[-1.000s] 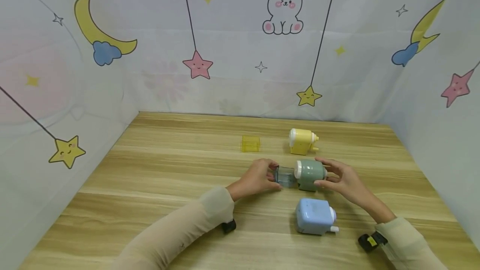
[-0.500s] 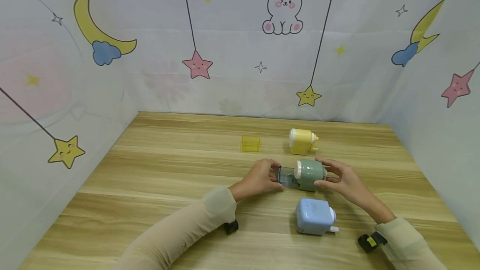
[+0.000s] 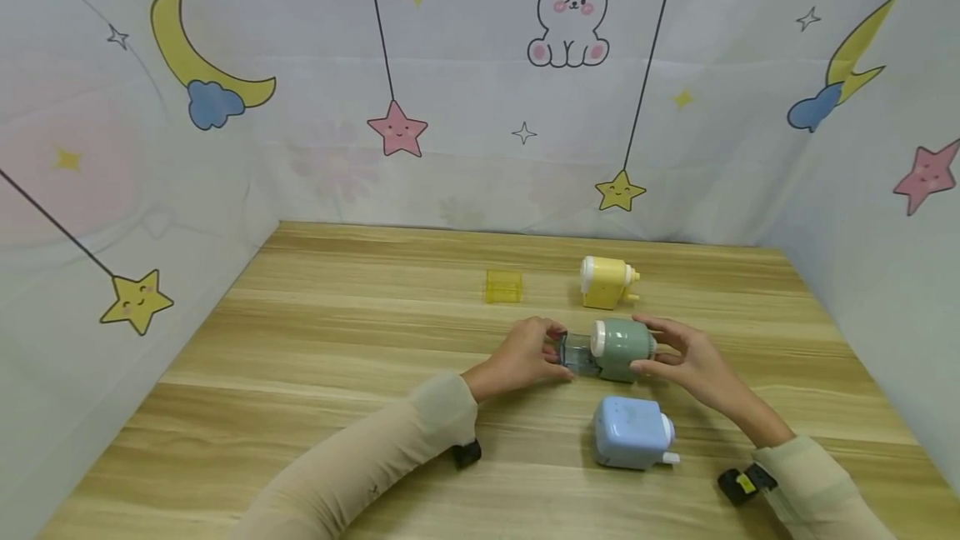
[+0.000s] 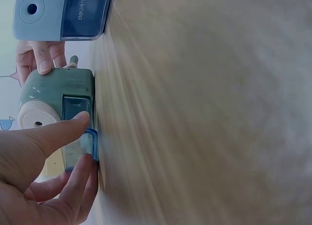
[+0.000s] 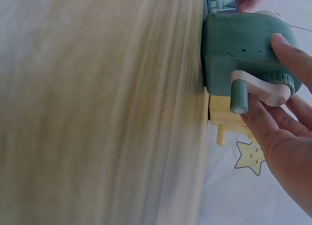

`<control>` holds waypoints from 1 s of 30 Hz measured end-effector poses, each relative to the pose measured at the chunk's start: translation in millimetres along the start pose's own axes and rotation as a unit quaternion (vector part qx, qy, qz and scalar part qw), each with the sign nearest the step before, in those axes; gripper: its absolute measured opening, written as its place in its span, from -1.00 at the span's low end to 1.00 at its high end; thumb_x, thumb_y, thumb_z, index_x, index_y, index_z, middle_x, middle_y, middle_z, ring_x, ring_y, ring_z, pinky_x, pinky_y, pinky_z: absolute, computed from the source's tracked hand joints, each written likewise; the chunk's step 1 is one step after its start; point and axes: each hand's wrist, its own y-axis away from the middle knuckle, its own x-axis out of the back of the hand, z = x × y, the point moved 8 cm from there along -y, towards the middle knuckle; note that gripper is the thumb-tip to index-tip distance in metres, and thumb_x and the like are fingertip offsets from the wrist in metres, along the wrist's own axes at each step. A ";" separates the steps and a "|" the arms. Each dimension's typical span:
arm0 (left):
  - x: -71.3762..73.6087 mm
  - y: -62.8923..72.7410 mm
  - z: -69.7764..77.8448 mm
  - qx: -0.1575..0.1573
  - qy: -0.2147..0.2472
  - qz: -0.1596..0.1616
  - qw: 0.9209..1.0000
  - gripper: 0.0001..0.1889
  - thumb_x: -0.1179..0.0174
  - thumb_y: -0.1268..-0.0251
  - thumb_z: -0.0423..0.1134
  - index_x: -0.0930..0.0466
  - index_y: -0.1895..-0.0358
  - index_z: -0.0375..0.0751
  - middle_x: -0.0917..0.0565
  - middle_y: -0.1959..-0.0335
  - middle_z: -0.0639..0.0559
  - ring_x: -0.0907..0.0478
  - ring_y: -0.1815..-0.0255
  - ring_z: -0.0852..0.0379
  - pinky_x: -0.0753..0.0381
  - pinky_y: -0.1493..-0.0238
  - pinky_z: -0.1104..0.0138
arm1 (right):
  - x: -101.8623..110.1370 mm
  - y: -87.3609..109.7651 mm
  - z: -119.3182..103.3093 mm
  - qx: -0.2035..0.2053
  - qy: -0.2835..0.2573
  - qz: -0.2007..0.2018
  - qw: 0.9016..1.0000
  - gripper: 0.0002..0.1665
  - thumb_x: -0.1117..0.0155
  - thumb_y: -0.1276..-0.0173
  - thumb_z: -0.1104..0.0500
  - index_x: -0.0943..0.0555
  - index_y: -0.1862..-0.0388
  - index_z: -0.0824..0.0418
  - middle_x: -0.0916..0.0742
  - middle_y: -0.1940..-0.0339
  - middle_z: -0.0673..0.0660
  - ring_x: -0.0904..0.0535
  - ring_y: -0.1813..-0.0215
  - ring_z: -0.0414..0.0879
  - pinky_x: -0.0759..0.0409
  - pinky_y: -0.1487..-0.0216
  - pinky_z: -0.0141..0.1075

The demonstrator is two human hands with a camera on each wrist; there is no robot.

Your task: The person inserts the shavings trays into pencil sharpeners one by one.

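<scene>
A green crank pencil sharpener (image 3: 624, 350) stands on the wooden table, its cream crank (image 5: 263, 91) toward the right. My right hand (image 3: 693, 365) holds its body at the crank end, thumb on one side and fingers on the other. With thumb and fingers my left hand (image 3: 519, 361) pinches a see-through bluish shavings drawer (image 3: 576, 355) at its outer end. The drawer's other end is at the opening low on the sharpener's front; part of it sticks out. How deep it sits is partly hidden by the left thumb (image 4: 73, 127).
Nearer the person stands a blue pencil sharpener (image 3: 633, 433), its drawer (image 4: 85, 15) in place. Behind the green one is a yellow pencil sharpener (image 3: 603, 282), with a loose see-through yellow drawer (image 3: 503, 287) to its left. Printed fabric walls (image 3: 480, 165) enclose the table (image 3: 337, 340).
My left hand has moved slightly right, bringing the bluish drawer up to the green sharpener's opening. The right hand and the sharpener have stayed almost still.
</scene>
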 end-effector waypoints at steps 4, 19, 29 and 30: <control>-1.4 -0.5 1.7 -0.001 -0.005 0.002 1.000 -0.32 -0.59 0.04 -0.32 -0.51 -0.19 -0.42 -0.56 -0.05 -0.17 -0.63 0.15 0.12 -0.63 0.19 0.55 | 0.1 0.3 0.3 0.000 -0.004 -0.001 1.000 -0.22 -0.47 -0.23 0.35 -0.37 -0.39 0.48 -0.53 -0.26 0.45 -0.53 -0.09 -0.45 -0.66 0.01 -0.39; -7.4 -6.7 3.6 -0.003 -0.006 0.001 1.000 -0.32 -0.60 0.05 -0.32 -0.52 -0.19 -0.44 -0.57 -0.07 -0.20 -0.64 0.19 0.14 -0.63 0.22 0.57 | -0.9 0.4 1.8 -0.004 0.003 -0.004 1.000 -0.23 -0.47 -0.25 0.33 -0.37 -0.39 0.47 -0.53 -0.28 0.45 -0.53 -0.17 0.35 -0.69 0.06 -0.36; -12.6 -11.9 6.9 -0.006 0.004 -0.012 1.000 -0.34 -0.58 0.03 -0.35 -0.51 -0.17 -0.46 -0.59 -0.03 -0.21 -0.67 0.19 0.18 -0.64 0.22 0.56 | -0.5 -0.2 1.1 0.005 -0.019 -0.004 1.000 -0.23 -0.46 -0.24 0.37 -0.37 -0.39 0.49 -0.51 -0.28 0.47 -0.53 -0.11 -0.44 -0.67 0.03 -0.37; -12.8 -12.1 7.8 -0.008 0.003 -0.012 1.000 -0.34 -0.58 0.03 -0.35 -0.51 -0.17 -0.46 -0.59 -0.03 -0.20 -0.67 0.19 0.18 -0.64 0.23 0.56 | -0.5 -0.2 1.0 0.006 -0.019 -0.003 1.000 -0.23 -0.46 -0.24 0.37 -0.37 -0.39 0.49 -0.51 -0.28 0.47 -0.52 -0.11 -0.45 -0.68 0.03 -0.38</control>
